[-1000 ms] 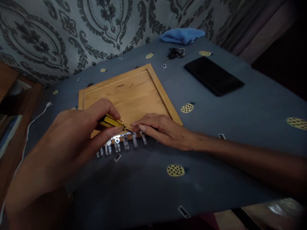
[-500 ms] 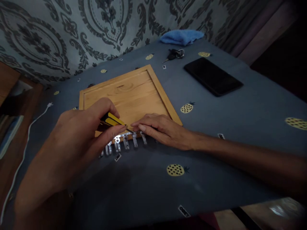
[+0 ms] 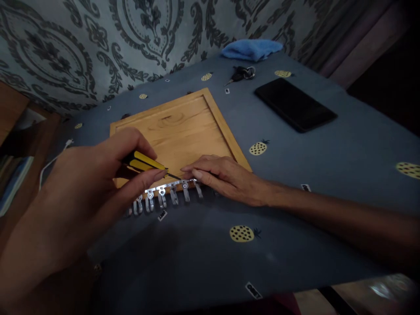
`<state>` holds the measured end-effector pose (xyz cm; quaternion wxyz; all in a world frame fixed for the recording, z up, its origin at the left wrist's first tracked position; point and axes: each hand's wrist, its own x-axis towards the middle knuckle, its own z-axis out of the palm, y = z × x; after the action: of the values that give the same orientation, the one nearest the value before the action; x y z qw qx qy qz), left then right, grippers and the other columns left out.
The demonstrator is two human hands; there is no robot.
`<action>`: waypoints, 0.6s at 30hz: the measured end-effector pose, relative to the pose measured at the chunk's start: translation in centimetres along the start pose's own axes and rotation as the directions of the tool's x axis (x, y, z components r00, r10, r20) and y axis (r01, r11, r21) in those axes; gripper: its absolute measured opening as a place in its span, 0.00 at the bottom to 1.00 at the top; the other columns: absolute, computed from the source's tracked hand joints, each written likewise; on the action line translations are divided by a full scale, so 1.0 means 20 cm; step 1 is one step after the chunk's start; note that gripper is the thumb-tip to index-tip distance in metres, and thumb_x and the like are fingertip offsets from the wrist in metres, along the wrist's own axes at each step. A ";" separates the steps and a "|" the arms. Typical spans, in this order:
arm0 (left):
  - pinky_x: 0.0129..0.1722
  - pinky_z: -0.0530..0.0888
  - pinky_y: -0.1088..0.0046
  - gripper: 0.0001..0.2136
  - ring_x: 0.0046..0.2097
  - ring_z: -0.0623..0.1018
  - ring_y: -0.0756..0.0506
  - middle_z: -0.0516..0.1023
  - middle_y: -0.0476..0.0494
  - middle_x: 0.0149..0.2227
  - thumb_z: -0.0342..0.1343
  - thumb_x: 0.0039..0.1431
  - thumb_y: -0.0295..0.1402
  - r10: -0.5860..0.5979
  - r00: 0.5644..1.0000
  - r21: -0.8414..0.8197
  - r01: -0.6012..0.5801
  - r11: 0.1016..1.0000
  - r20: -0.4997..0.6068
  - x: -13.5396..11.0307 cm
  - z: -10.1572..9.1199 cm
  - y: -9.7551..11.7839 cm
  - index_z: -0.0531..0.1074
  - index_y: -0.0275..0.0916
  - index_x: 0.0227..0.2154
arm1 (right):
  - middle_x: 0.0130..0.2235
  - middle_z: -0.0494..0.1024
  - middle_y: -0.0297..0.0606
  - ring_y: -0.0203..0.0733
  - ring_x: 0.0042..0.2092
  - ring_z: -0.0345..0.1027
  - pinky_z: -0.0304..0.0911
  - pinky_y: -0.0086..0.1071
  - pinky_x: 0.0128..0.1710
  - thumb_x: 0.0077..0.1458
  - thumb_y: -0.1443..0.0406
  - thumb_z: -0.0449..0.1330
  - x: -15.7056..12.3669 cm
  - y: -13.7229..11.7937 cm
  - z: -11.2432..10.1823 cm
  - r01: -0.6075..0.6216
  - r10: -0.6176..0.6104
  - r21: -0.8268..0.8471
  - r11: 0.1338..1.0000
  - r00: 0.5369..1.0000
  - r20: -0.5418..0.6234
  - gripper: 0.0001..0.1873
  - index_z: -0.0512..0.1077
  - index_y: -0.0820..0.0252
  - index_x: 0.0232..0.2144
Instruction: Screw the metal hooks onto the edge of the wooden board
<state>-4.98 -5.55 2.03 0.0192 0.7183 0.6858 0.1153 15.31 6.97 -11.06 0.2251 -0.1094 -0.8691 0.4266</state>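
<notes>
My left hand [image 3: 88, 192] is closed around a screwdriver [image 3: 146, 162] with a yellow and black handle. Its thin shaft slants down to the right, the tip near the fingertips of my right hand [image 3: 226, 179]. That hand lies low over the front edge of a framed wooden board [image 3: 179, 144], fingers together and pressed on a shiny metal hook rail [image 3: 168, 187]. Several curved hooks on the rail hang past the board's edge, and screw heads show on some. My right fingers cover the rail's right end; my left hand partly hides the board's left side.
A black phone [image 3: 295, 105] lies on the pineapple-patterned tablecloth [image 3: 295, 245] to the right. Behind it are keys [image 3: 241, 74] and a folded blue cloth [image 3: 252, 49] by the patterned wall. A white cable [image 3: 54, 159] and a wooden shelf [image 3: 42, 144] stand at left.
My left hand has shifted left, and the screwdriver now slants at a flatter angle with more shaft showing. More hooks show at the left. My right hand keeps its place on the rail.
</notes>
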 end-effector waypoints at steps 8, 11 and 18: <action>0.17 0.60 0.79 0.09 0.18 0.71 0.55 0.76 0.59 0.23 0.54 0.66 0.47 0.128 0.991 -0.022 -0.127 0.992 0.041 0.04 0.03 0.02 0.69 0.48 0.39 | 0.40 0.81 0.41 0.41 0.43 0.73 0.66 0.35 0.45 0.72 0.60 0.47 0.00 0.00 0.00 0.000 0.000 -0.003 1.000 1.000 0.009 0.19 0.77 0.61 0.47; 0.19 0.63 0.80 0.09 0.19 0.73 0.54 0.77 0.59 0.24 0.53 0.67 0.46 0.127 0.990 -0.043 -0.125 0.991 0.062 0.04 0.02 0.03 0.68 0.48 0.40 | 0.39 0.80 0.41 0.42 0.42 0.73 0.65 0.35 0.44 0.72 0.60 0.47 0.01 0.00 0.00 0.008 -0.008 -0.006 1.000 1.000 0.009 0.20 0.77 0.62 0.46; 0.21 0.62 0.74 0.05 0.21 0.74 0.51 0.77 0.58 0.24 0.52 0.66 0.42 0.117 0.992 -0.034 -0.115 0.993 0.045 0.04 0.05 0.04 0.69 0.50 0.39 | 0.39 0.80 0.41 0.41 0.43 0.73 0.65 0.35 0.44 0.72 0.60 0.47 0.00 -0.01 -0.01 0.008 -0.008 -0.006 1.000 1.000 0.019 0.19 0.77 0.61 0.45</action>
<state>-3.97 -4.73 1.34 0.0396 0.7591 0.6404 0.1101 15.29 7.01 -10.88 0.2181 -0.1026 -0.8729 0.4242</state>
